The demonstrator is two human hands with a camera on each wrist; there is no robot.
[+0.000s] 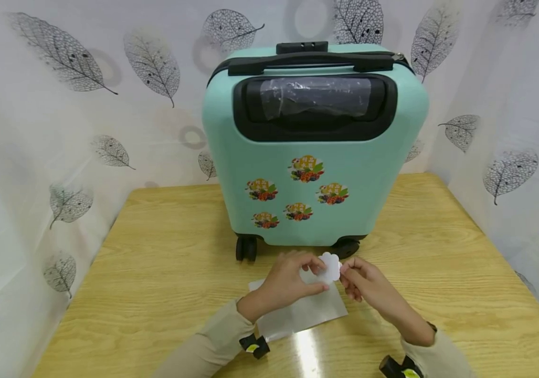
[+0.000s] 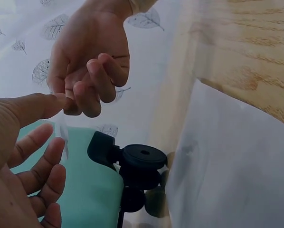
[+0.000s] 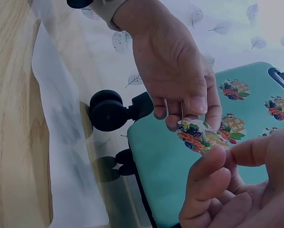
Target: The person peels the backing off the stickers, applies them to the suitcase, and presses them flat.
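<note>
A round, scallop-edged fruit sticker [image 1: 330, 266] is held up between both hands, its white back facing the head view. Its printed front, with colourful fruit, shows in the right wrist view on the sticker [image 3: 201, 136]. My left hand [image 1: 288, 281] holds its left edge between thumb and fingers. With thumb and forefinger, my right hand [image 1: 369, 286] pinches the right edge. Behind them stands a mint-green suitcase [image 1: 293, 155], bearing several similar fruit stickers on its lower front. Under the left hand lies a white sheet [image 1: 297, 317].
The suitcase rests on black wheels [image 1: 246, 248] on a wooden table [image 1: 170, 273]. A black handle recess [image 1: 314, 107] with clear plastic over it is near its top. A leaf-patterned curtain [image 1: 156, 115] hangs behind and along both sides.
</note>
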